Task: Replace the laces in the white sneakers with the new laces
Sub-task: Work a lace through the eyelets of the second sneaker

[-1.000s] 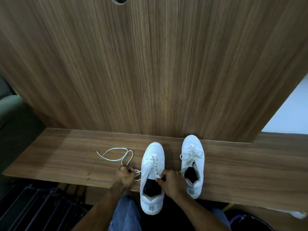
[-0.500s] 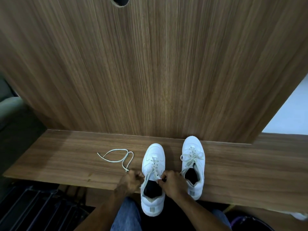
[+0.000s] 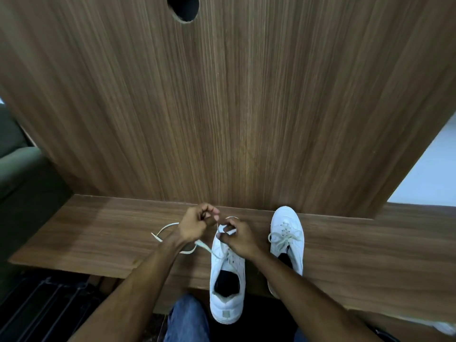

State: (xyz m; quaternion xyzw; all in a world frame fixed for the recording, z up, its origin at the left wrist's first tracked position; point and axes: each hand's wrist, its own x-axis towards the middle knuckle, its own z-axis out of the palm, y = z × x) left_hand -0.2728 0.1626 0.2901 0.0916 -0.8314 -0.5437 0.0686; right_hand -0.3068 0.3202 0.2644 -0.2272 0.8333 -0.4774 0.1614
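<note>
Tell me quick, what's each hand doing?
Left hand: pinching the lace.
Right hand: fingers curled at the left sneaker's lace.

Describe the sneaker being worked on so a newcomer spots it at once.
On the low wooden shelf stand two white sneakers. It is the left sneaker, under both hands, heel overhanging the edge. Unlike the right sneaker, its upper eyelets look empty.

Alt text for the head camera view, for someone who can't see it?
Two hands, left hand and right hand, pinch a lace over the toe of the left sneaker on a wooden shelf. A laced right sneaker stands beside it.
</note>
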